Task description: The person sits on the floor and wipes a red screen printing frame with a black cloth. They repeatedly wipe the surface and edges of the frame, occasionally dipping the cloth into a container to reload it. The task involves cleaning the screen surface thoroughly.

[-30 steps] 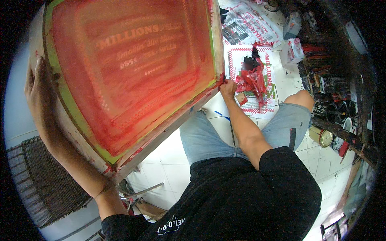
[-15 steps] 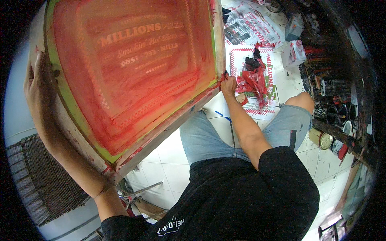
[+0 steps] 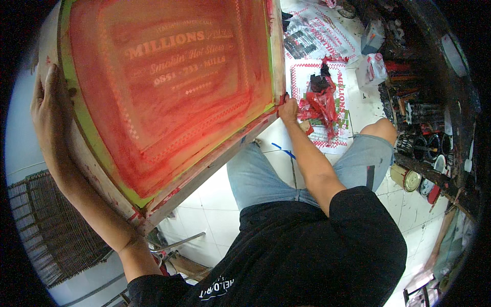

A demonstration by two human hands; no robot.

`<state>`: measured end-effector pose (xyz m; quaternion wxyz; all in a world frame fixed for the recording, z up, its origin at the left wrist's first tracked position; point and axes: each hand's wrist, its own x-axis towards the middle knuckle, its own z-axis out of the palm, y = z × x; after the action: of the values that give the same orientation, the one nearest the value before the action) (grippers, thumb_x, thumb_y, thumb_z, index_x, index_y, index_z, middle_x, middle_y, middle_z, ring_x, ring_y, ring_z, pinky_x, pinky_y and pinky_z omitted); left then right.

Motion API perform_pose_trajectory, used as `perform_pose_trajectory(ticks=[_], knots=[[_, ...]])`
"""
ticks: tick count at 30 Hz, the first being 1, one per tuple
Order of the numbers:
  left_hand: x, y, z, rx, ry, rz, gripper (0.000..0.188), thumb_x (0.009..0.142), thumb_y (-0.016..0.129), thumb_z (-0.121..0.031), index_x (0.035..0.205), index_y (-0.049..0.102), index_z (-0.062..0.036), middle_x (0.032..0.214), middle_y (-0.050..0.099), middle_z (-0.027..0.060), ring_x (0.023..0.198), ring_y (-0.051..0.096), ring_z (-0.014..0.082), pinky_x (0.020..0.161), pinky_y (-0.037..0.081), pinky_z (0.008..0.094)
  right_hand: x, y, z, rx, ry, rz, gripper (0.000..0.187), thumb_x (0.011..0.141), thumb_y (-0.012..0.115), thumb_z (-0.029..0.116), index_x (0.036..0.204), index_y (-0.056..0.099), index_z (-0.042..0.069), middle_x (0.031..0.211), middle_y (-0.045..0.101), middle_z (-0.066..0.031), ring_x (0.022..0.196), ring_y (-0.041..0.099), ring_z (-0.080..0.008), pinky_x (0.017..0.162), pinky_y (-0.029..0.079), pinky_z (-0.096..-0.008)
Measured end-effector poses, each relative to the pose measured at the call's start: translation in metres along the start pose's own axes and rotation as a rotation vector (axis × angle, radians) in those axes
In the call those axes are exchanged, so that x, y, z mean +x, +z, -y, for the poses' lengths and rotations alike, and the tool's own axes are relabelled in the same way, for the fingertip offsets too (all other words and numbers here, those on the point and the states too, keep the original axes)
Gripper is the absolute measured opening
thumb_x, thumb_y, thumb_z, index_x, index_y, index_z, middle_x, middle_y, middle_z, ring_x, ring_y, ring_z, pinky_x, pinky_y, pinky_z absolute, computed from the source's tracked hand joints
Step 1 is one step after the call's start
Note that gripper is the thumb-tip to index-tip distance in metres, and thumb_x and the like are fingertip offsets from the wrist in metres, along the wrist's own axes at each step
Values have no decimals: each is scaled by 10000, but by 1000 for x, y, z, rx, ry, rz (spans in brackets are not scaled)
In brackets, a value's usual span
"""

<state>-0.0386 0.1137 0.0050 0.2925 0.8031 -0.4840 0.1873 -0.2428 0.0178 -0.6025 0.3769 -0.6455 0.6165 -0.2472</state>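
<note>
A large silk-screen printing frame [image 3: 169, 123] is held up at a tilt on my left and in front of me. Its wooden rim surrounds red-stained mesh with pale lettering and a checkered border, edged in yellow-green. My left hand [image 3: 50, 100] grips the frame's left side, the thumb on the face and the other fingers mostly hidden behind. At the lower right corner, my right hand [image 3: 288, 110] is closed around the wood. Just beyond that hand, a crumpled heap of red-stained plastic and dark rags [image 3: 323, 100] lies on a printed sheet [image 3: 332, 143].
More printed sheets [image 3: 312, 25] cover the white tiled floor farther off. Along the right stand a white box [image 3: 372, 70], a dark cluttered shelf [image 3: 424, 102] and a tin can [image 3: 406, 178]. A woven bamboo mat [image 3: 48, 230] is at lower left, with a metal bar [image 3: 184, 241] near my left arm.
The view has shifted very slightly. Both hands keep their hold on the printing frame, which stays at nearly the same tilt.
</note>
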Motion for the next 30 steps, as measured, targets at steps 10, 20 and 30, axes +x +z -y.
perform_pose_trajectory(ticks=[10,20,30], knots=[[23,-39,53,736,515,38,373,954,505,-143,1324,527,-104,1371,471,129,1143,540,228,935,455,293,-40,0,1,-97,-65,258,179,738,610,91,807,655,-67,809,626,-308,837,629,-443,767,510,-487],[9,-5,18,-12,-19,39,407,978,508,-237,1335,520,-42,1346,485,95,1158,509,178,934,425,272,-65,5,-21,244,-9,165,227,749,703,112,926,689,-30,854,673,-202,791,660,-323,703,517,-427],[20,-3,27,95,157,42,461,954,576,-321,1314,539,-35,1080,630,48,829,583,102,729,483,233,-22,18,-42,522,423,-145,166,730,734,121,854,725,12,759,698,-142,678,641,-247,659,485,-377]])
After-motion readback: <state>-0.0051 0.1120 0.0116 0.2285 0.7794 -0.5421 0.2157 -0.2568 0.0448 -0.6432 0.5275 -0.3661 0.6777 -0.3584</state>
